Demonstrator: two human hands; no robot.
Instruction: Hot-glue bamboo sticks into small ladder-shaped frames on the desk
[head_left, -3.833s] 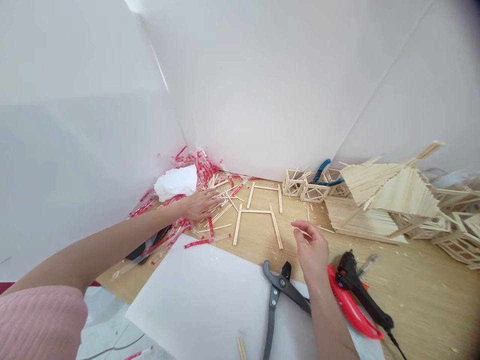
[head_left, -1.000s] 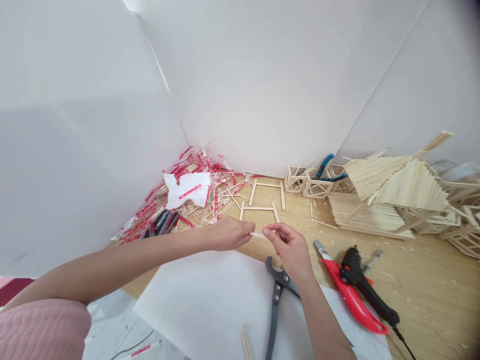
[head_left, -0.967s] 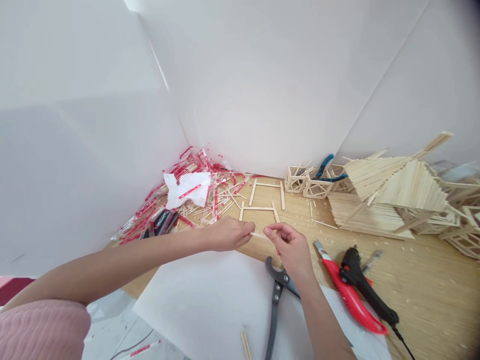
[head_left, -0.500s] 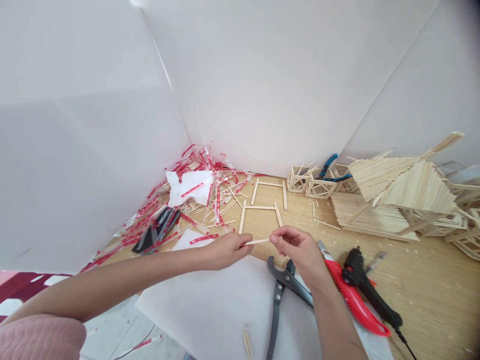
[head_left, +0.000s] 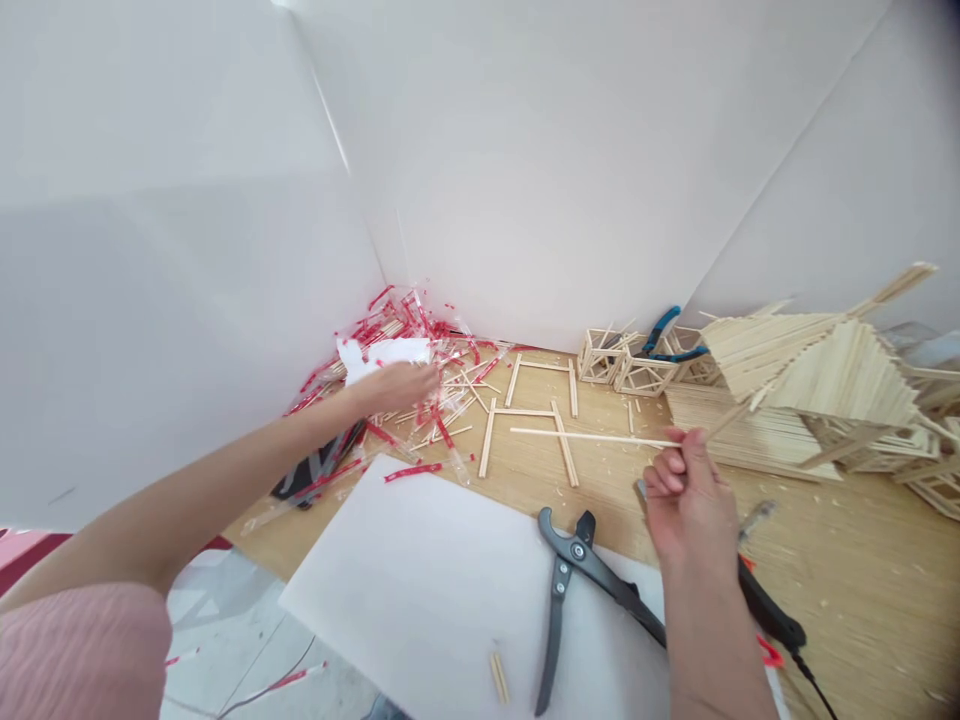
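Note:
My right hand pinches one end of a long thin wooden stick, which points left across a flat stick frame lying on the wooden table. My left hand reaches far left into a heap of red-and-clear wrappers and loose sticks; its fingers are blurred and partly hidden among them. Grey cutters lie on a white sheet just below my right hand.
A large stick-built house model fills the right side, with small stick cubes and blue-handled pliers behind. A black glue gun lies by my right wrist. White walls close off the back and left. A short stick piece lies on the sheet.
Both hands held a short-looking stick together in front; now my right hand has drawn it out to the right, and my left hand has let go and reached into the wrapper heap.

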